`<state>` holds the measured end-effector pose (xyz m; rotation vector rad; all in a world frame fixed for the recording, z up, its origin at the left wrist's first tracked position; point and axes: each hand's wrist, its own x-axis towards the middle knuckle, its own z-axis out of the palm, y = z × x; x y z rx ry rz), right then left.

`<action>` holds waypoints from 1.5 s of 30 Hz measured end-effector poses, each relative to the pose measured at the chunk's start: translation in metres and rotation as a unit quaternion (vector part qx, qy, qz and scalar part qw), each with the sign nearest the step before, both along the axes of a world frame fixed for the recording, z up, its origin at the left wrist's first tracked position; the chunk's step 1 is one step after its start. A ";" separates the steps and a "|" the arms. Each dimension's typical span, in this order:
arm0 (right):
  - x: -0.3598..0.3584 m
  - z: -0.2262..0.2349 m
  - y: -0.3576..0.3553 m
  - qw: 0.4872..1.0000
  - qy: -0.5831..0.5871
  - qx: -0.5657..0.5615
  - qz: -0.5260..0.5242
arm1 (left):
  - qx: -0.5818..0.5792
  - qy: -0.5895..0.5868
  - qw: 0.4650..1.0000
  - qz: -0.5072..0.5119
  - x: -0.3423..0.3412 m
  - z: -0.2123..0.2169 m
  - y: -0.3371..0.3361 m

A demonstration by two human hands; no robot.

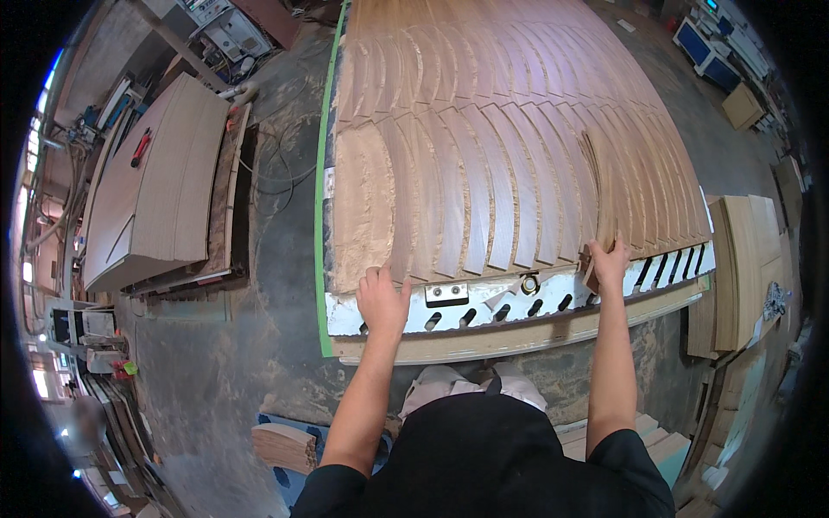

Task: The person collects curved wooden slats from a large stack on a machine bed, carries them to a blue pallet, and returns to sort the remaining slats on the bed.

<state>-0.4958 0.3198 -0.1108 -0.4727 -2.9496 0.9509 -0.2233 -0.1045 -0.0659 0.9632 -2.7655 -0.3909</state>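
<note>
A large wooden sheet [518, 52], cut into rows of curved strips, lies on a white-edged machine bed [406, 324]. My right hand [610, 262] is closed round the near end of a curved wooden strip [594, 173]. This strip stands out above the cut pieces beside it, and its lower end hangs over the bed's slotted edge. My left hand [382, 302] rests at the sheet's near left edge, thumb apart from the fingers, touching the wood. In front of it lies a wide, rough-surfaced leftover piece [361, 198], with sawdust along the cuts.
A stack of brown boards [173, 173] stands on the left, with a red-and-black tool [141, 148] on top. More boards [747, 259] stand at the right. Curved wooden pieces [285, 446] lie low by my left arm. Cables [276, 164] cross the dusty floor.
</note>
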 end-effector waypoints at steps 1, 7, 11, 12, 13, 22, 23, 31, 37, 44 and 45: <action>0.000 0.000 0.003 1.000 0.007 -0.014 0.009 | -0.007 0.002 1.000 0.003 0.001 -0.002 -0.001; -0.001 0.001 0.010 0.998 0.048 -0.027 0.016 | 0.012 0.009 1.000 0.011 0.002 -0.006 -0.006; 0.016 0.017 -0.018 0.988 0.149 -0.013 0.029 | 0.081 0.033 0.996 0.022 0.002 -0.003 -0.021; 0.022 0.022 -0.031 0.981 0.184 -0.029 0.046 | 0.094 0.051 0.994 0.023 0.004 -0.001 -0.024; 0.029 0.024 -0.044 0.973 0.220 0.019 0.074 | 0.106 0.069 0.992 0.021 0.003 0.001 -0.028; 0.132 0.034 -0.289 0.849 -0.168 -0.422 0.269 | 0.180 0.123 0.975 0.030 0.033 0.045 -0.042; 0.140 0.034 -0.320 0.826 -0.207 -0.472 0.230 | 0.241 0.129 0.960 0.051 0.036 0.053 -0.036; 0.162 0.076 -0.396 0.742 -0.250 -0.537 0.314 | 0.510 0.253 0.817 0.086 0.078 0.020 -0.038; 0.173 0.071 -0.382 0.770 -0.263 -0.498 0.300 | 0.533 0.199 0.819 0.076 0.083 0.013 -0.036; 0.173 0.116 -0.322 0.770 -0.254 -0.558 0.177 | 0.414 0.146 0.898 -0.021 0.068 0.026 0.016; 0.168 0.105 -0.307 0.812 -0.200 -0.523 0.163 | 0.344 0.116 0.930 -0.062 0.060 0.049 0.032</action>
